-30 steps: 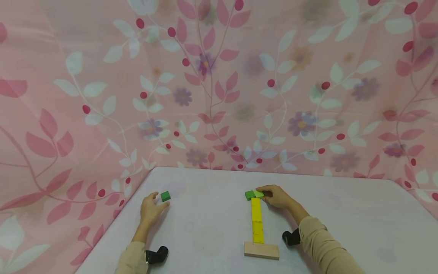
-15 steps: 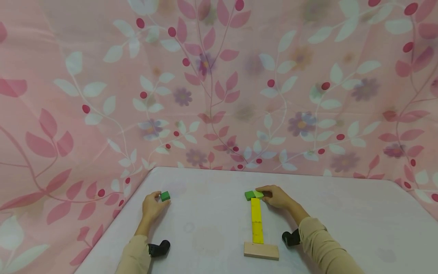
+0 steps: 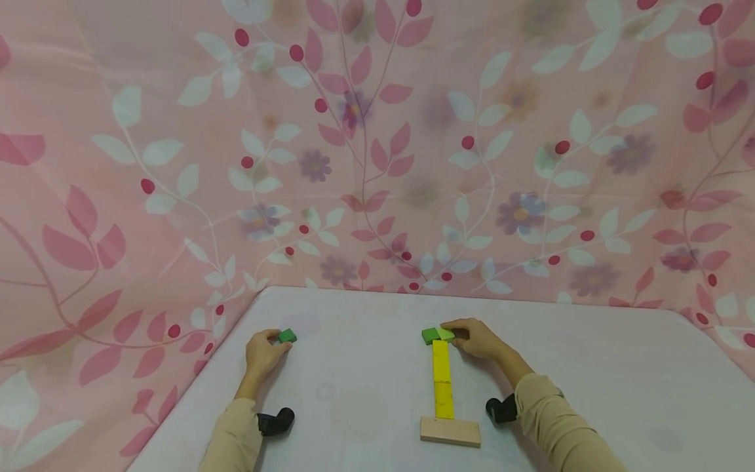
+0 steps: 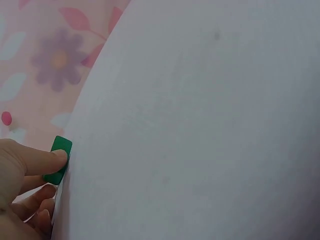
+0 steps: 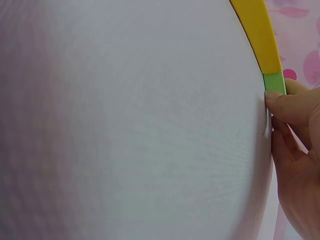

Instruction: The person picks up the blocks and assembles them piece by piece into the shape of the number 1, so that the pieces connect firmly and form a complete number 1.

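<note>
On the left side of the table, my left hand (image 3: 262, 357) pinches a dark green block (image 3: 288, 335) between thumb and fingers. In the left wrist view the thumb lies across this green block (image 4: 59, 160). My right hand (image 3: 479, 339) grips a light green block (image 3: 445, 335) by its right end. A second dark green block (image 3: 430, 336) lies against its left side. Just below these two stretches a column of two yellow blocks (image 3: 442, 380). The right wrist view shows thumb and fingers around the light green block (image 5: 274, 83), beside a yellow block (image 5: 260, 37).
A plain wooden block (image 3: 450, 431) lies crosswise at the near end of the yellow column. All this is on a white-covered table (image 3: 366, 367), with a pink floral cloth (image 3: 377, 151) hanging behind. Black wrist cameras (image 3: 276, 421) sit on both forearms.
My left hand has moved a little to the right and closed its thumb and fingers on the dark green block, which has turned slightly. The right hand stays on the light green block.
</note>
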A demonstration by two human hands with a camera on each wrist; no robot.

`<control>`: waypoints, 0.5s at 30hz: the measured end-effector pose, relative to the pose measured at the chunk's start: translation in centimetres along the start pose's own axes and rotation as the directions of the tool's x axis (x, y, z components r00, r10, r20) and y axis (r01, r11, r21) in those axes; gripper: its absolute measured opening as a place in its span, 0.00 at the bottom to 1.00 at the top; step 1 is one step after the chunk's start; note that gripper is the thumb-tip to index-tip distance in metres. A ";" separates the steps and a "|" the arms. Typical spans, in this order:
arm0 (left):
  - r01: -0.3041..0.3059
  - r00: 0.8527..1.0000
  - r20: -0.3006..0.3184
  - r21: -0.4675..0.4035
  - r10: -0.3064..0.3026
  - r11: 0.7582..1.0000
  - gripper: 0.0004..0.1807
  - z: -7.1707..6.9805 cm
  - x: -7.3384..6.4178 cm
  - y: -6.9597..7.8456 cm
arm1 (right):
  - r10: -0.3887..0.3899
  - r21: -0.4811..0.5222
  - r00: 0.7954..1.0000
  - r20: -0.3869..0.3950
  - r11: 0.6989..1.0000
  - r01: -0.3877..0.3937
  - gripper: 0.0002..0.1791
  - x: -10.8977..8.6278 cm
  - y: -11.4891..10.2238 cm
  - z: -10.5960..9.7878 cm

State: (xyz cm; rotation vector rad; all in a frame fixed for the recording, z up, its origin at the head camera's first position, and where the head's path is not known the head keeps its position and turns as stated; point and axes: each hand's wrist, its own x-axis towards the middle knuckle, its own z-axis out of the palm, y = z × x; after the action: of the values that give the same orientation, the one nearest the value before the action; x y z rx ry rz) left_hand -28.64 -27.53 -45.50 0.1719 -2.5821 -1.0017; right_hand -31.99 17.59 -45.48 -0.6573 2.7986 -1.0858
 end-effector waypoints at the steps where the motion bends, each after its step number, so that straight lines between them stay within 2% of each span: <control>1: 0.001 1.000 0.000 -0.003 -0.001 1.000 0.21 0.0 0.0 0.0 | -0.004 -0.004 1.000 -0.001 1.000 0.004 0.21 0.0 0.0 0.0; 15: -0.030 1.000 -0.001 -0.023 0.030 0.999 0.18 0.2 -0.4 -0.3 | -0.002 -0.003 1.000 -0.004 1.000 0.002 0.21 0.0 0.0 0.0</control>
State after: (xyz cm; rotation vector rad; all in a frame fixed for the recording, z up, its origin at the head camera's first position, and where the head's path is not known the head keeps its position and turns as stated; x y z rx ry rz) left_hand -28.40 -27.54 -46.01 0.1270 -2.5638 -1.0197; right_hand -32.01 17.57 -45.46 -0.6592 2.8036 -1.0846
